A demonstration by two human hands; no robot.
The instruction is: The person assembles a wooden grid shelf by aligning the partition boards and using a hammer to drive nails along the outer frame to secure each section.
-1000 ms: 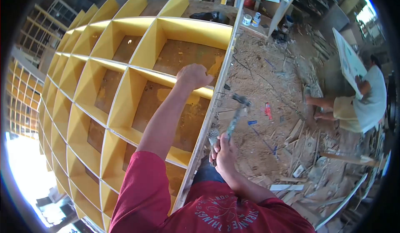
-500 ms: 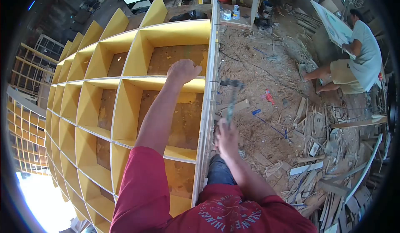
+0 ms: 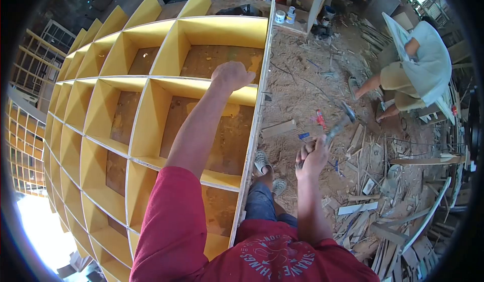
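Note:
My left hand (image 3: 231, 76) reaches over a large yellow wooden grid frame (image 3: 201, 181) and rests on the top edge of a divider near the frame's long right side. Its fingers are curled over that edge. My right hand (image 3: 312, 157) is to the right of the frame, above the floor, closed round the handle of a hammer (image 3: 341, 122). The hammer's head points up and to the right, away from the frame.
A person (image 3: 423, 65) in a light shirt bends over a panel at the right. Wood scraps (image 3: 358, 209) litter the dusty floor, with a red object (image 3: 320, 118) and a wood block (image 3: 279, 129). Cans (image 3: 291, 15) stand at the top.
My right hand has swung the hammer right, away from the frame's edge. My left hand has stayed on the divider. The other person has bent forward, and the view has shifted.

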